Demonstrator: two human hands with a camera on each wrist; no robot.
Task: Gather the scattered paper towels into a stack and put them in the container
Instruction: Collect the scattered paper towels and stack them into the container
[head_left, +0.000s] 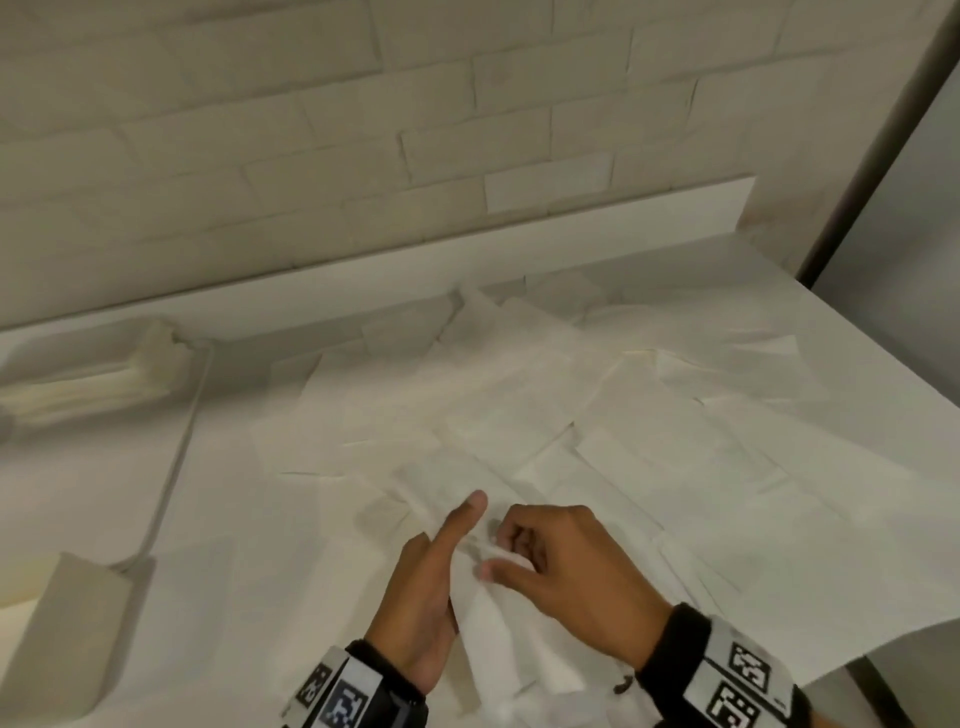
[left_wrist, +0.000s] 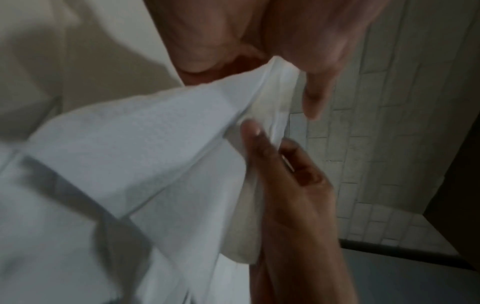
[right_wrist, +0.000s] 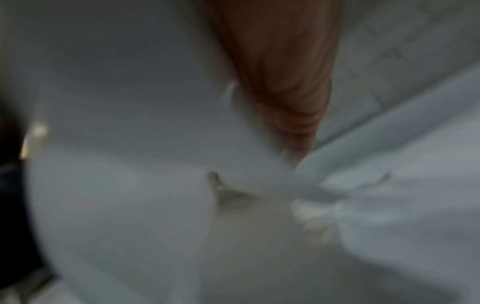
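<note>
White paper towels (head_left: 519, 405) lie scattered and overlapping across the white counter (head_left: 234, 597). Near the front edge both hands meet on a gathered bundle of towels (head_left: 493, 644). My left hand (head_left: 431, 582) holds the bundle from the left with its thumb straight up and its fingers hidden under the paper. In the left wrist view the towels (left_wrist: 155, 144) tuck into the left hand (left_wrist: 285, 41). My right hand (head_left: 550, 566) pinches a towel edge with curled fingers and thumb, and the right hand (left_wrist: 291, 195) reaches up from below in that view. The right wrist view is blurred towel (right_wrist: 130, 185).
At the back left stands a pale holder (head_left: 88, 384) with what looks like a layered stack inside. A white box (head_left: 72, 623) with a cord (head_left: 171, 457) sits at the front left. A brick wall rises behind. The counter's edge (head_left: 883, 639) drops off at the right.
</note>
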